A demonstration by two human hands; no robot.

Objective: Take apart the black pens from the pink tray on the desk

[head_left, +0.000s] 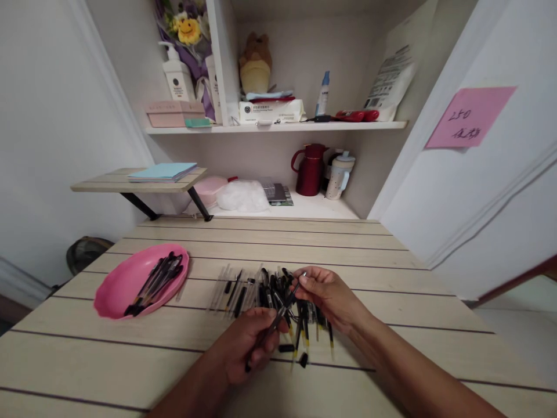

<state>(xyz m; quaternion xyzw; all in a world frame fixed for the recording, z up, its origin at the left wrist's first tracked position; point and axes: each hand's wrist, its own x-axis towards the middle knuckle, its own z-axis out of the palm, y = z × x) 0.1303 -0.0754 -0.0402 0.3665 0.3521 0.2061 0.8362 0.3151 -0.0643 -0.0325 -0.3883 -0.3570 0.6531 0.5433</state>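
Note:
A dark, slim pen (275, 323) slants up to the right between my two hands, above the table. Closed around its lower length is my left hand (252, 342). At its upper end, my right hand (317, 288) pinches the pen near a shiny tip between thumb and fingers. Below and behind the hands lies a loose pile of pen parts: clear barrels (217, 290), black caps (286, 348) and refills with yellow ends (306, 335). Part of the pile is hidden by the hands. Several pens (157, 283) rest together in a pink dish (111, 290) to the left.
The slatted wooden table (369, 377) runs back to a white shelf unit (278, 129). A small raised stand (102, 183) with blue paper (163, 171) is at the back left. A red jug (310, 171) and a tumbler (339, 177) stand at the back.

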